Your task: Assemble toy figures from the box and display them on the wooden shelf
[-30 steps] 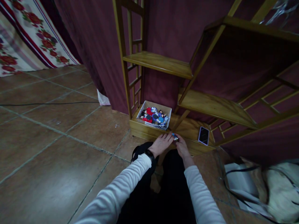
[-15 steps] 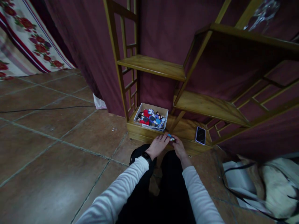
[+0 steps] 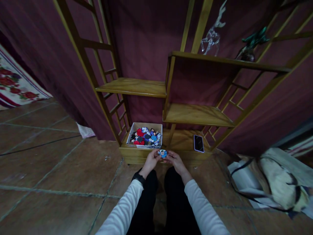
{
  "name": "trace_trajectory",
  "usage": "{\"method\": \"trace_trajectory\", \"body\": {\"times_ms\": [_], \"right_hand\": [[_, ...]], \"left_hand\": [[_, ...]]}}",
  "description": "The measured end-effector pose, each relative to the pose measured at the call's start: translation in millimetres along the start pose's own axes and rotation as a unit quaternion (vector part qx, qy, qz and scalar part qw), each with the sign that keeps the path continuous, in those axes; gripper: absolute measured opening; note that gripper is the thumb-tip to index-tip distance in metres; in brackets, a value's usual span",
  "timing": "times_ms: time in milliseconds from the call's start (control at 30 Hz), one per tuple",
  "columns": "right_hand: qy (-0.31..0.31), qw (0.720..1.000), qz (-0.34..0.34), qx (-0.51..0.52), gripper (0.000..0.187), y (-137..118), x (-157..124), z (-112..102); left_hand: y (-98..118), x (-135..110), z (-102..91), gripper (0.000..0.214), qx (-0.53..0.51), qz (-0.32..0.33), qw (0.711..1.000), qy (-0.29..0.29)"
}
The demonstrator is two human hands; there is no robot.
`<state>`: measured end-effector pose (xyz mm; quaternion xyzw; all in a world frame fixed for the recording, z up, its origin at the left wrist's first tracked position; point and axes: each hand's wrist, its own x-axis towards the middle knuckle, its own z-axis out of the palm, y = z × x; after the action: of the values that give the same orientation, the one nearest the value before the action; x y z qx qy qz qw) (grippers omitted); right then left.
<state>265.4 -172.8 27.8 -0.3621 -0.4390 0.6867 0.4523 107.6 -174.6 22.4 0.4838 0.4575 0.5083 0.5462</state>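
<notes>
Between my two hands is a small blue figurine (image 3: 162, 153) with a bit of white and dark on it; its exact kind is too small to make out. My left hand (image 3: 152, 160) pinches its left side, a dark watch band on that wrist. Its right side is gripped by the fingers of my right hand (image 3: 176, 162). Just beyond my hands, a shallow cardboard box (image 3: 144, 146) stands on the bottom shelf, filled with several small figurines (image 3: 146, 136) in red, blue, white and black.
A wooden display rack (image 3: 137, 86) rises in front of me. On its bottom shelf lies a phone (image 3: 199, 143). A clear glass deer (image 3: 212, 37) and a green ornament (image 3: 254, 40) stand higher up. Bags (image 3: 278, 182) lie on the floor at right. A cable (image 3: 41, 144) crosses the left floor.
My view has swung right and up, so more of the rack shows. Both hands have turned the blue figurine so that its face now points up toward me.
</notes>
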Motion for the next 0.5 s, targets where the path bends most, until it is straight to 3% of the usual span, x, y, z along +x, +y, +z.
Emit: {"method": "trace_trajectory", "body": {"times_ms": [200, 500], "right_hand": [[0.004, 1.0, -0.02, -0.005, 0.039, -0.3, 0.0, -0.4], [-0.001, 1.0, -0.012, 0.01, 0.04, 0.6, 0.6, -3.0]], "left_hand": [[0.2, 3.8, -6.1, 0.036, -0.095, -0.048, 0.994, -0.002], [4.6, 5.2, -6.0, 0.028, -0.074, -0.053, 0.996, 0.004]]}}
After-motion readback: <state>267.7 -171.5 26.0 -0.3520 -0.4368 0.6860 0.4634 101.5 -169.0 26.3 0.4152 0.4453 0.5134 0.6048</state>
